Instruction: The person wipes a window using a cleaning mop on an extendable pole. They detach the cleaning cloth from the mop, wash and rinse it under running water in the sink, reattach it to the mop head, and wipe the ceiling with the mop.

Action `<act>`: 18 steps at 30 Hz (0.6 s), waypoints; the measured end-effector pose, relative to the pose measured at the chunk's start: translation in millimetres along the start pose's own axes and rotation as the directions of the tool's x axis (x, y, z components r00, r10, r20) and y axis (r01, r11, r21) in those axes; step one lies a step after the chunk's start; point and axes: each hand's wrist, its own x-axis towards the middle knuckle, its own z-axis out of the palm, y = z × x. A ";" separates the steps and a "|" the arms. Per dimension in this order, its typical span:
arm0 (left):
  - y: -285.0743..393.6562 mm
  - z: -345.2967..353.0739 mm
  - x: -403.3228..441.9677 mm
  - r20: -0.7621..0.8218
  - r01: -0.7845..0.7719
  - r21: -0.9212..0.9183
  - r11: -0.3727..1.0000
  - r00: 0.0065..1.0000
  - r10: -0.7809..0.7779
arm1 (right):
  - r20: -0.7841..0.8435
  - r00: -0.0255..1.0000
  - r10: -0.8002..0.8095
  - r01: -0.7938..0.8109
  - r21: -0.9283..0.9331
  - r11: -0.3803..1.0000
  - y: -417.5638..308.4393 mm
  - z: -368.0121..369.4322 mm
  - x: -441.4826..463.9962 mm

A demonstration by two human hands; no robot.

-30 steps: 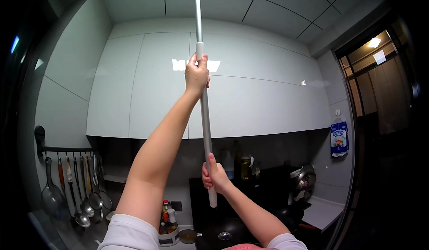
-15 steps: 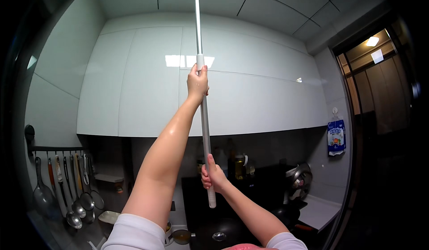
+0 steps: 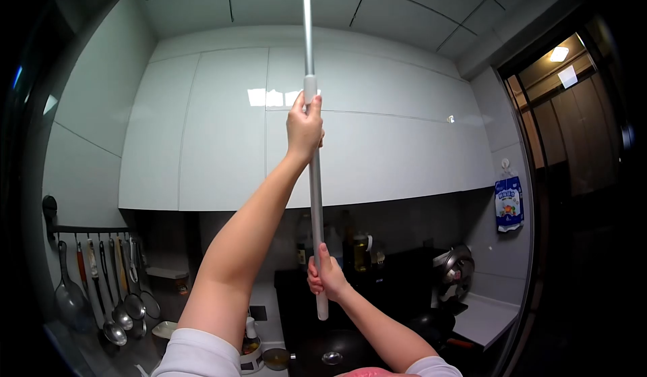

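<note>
A long silver telescopic pole (image 3: pixel 317 195) stands nearly upright in front of me, and its top end runs out of view above. High on it, my left hand (image 3: pixel 305 131) is wrapped around the tube just at the light grey collar. Lower down, my right hand (image 3: pixel 328 277) grips the pole near its pale end cap, with the thumb pointing up along the tube. What the pole's upper end carries or touches is out of sight.
White glossy wall cabinets (image 3: pixel 377 148) stretch behind the pole below a panelled ceiling (image 3: pixel 290 3). Ladles and other utensils hang from a rail (image 3: pixel 91 229) at left. A black stove (image 3: pixel 364 296), bottles, and a blue-and-white bag (image 3: pixel 509 204) on the wall are around; a doorway opens at right.
The pole and my left hand have shifted slightly to the right. My right hand sits a little lower and further right. Both hands keep their grip.
</note>
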 end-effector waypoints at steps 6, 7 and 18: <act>10.5 49.2 27.4 0.065 -0.049 0.045 0.998 0.997 0.046 | 0.009 0.998 -0.060 0.059 0.057 0.997 -36.6 -15.9 3.7; 12.4 55.4 32.8 0.066 -0.051 0.061 0.997 0.997 0.047 | 0.008 0.999 -0.052 0.051 0.052 0.997 -41.0 -21.0 4.6; -24.3 58.8 25.5 -0.006 0.054 0.088 0.995 0.999 -0.053 | 0.028 0.997 0.077 -0.078 0.033 0.996 -34.4 -48.6 9.1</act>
